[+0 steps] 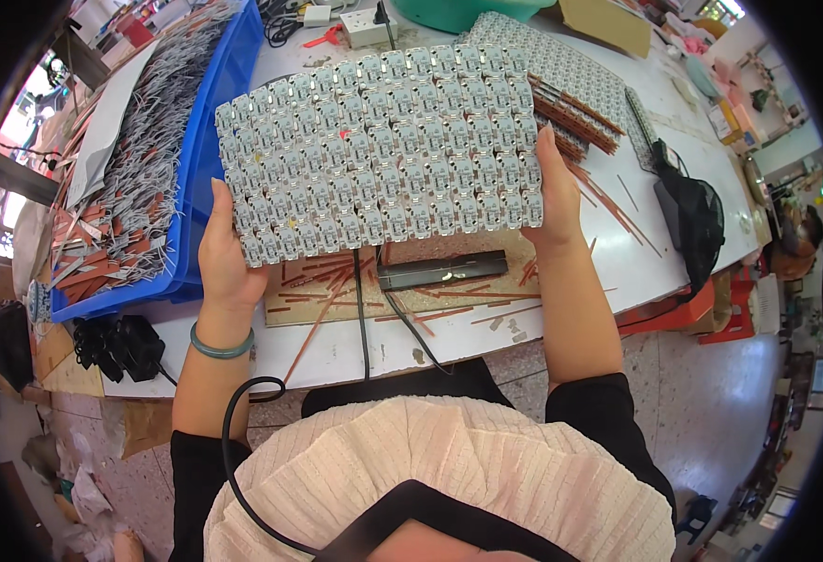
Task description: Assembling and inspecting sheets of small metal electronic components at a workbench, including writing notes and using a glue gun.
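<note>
A wide sheet of small circuit boards, pale and set in even rows, is held up above the table. My left hand grips its left edge, thumb along the near face. At the opposite edge my right hand holds it the same way. Most of the fingers are hidden behind the sheet. Below its lower edge, a dark bar-shaped tool or fixture lies on a tan board. Thin reddish-brown strips are strewn around that bar. A green bangle circles my left wrist.
A blue bin full of wired strips stands at the left. More circuit-board sheets lie at the back right, beside bundled brown strips. A black mesh bag hangs over the right edge. Black cables cross the table's front.
</note>
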The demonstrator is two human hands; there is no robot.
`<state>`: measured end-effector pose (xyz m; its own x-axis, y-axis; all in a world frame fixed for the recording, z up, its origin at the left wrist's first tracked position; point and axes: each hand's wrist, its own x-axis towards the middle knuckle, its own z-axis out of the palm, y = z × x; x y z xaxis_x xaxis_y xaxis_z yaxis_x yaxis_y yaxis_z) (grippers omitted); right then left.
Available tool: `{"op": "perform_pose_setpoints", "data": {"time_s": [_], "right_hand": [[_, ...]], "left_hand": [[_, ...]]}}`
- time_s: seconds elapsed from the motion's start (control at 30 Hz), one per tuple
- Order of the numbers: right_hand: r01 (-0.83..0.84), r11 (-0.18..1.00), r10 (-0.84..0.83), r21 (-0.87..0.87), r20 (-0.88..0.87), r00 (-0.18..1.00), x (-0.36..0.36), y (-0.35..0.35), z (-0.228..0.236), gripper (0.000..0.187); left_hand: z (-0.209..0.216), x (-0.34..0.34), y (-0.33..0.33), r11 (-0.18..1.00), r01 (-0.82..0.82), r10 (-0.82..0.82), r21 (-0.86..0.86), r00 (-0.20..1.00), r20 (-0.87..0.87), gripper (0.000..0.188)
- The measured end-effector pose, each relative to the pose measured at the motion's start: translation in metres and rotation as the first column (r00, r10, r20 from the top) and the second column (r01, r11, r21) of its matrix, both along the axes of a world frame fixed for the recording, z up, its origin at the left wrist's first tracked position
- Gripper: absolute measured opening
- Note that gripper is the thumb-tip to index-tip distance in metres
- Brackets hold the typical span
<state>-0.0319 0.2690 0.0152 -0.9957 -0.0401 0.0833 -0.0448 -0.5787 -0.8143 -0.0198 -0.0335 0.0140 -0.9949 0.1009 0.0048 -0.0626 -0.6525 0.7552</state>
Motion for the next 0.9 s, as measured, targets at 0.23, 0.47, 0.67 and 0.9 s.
{"op": "perform_pose_setpoints", "data": {"time_s": [0.23, 0.47, 0.67, 0.9], "right_hand": [[-0.034, 0.999, 0.034, -0.039, 0.002, 0.999, -0.002, 0.001, 0.001, 0.049], [0.005, 0.998, -0.003, 0.058, -0.035, 0.999, -0.003, -0.004, 0.002, 0.048], [-0.046, 0.998, 0.043, -0.05, -0.058, 0.997, -0.002, 0.002, 0.001, 0.045], [-0.183, 0.975, 0.155, -0.125, -0.207, 0.966, -0.002, 0.007, -0.002, 0.044]], "left_hand": [[0.001, 0.0, 0.001, 1.0, 0.012, -0.012, 0.007, 1.0, 0.002, 0.047], [-0.001, 0.002, -0.004, 1.0, -0.018, 0.018, -0.008, 0.999, 0.029, 0.047], [0.0, 0.001, 0.001, 1.0, -0.007, 0.008, -0.018, 0.999, 0.035, 0.048], [-0.005, 0.001, -0.002, 0.988, -0.084, 0.07, -0.131, 0.992, -0.108, 0.051]]}}
